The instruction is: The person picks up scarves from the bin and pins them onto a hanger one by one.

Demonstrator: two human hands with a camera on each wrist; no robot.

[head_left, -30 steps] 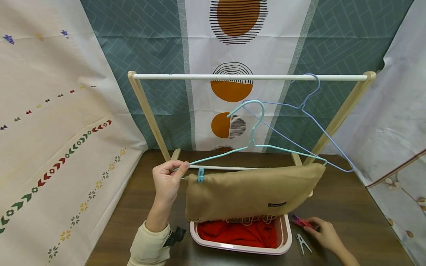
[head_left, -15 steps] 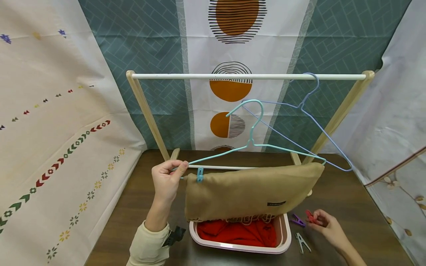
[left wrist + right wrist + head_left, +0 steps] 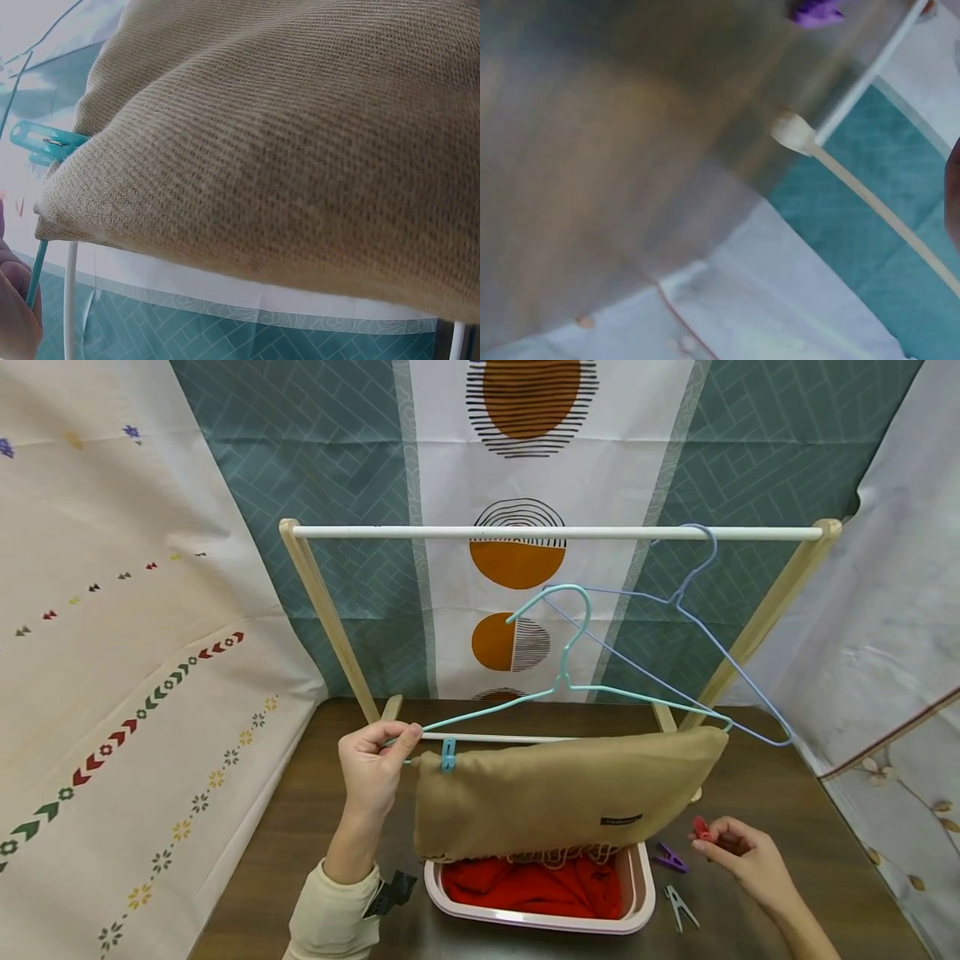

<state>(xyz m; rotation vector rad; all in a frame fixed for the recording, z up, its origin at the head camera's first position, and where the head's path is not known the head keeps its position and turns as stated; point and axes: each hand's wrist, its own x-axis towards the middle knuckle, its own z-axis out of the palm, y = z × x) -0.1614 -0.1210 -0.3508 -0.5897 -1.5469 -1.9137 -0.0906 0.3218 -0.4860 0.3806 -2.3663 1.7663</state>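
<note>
My left hand [image 3: 372,764] pinches the left end of a mint-green clothes hanger [image 3: 564,681] in the head view. Over the hanger's lower bar hangs a folded tan scarf [image 3: 555,793] with a fringe and a small dark label. A blue clothespin [image 3: 447,755] clips the scarf near its left end; the left wrist view shows this clothespin [image 3: 46,141] at the cloth's edge. At the lower right, my right hand [image 3: 750,856] holds a red clothespin [image 3: 701,829] between thumb and fingers, raised over the table.
Below the scarf stands a pink-white basket [image 3: 641,893] with red cloth [image 3: 532,889] inside. A purple clothespin [image 3: 670,858] and a grey clothespin [image 3: 681,907] lie right of it. Behind stands a wooden rack with a white rail [image 3: 420,532], where a blue hanger [image 3: 682,602] hangs.
My right hand has picked the red clothespin up from beside the purple one and moved it up and to the right. My left hand keeps its grip on the hanger.
</note>
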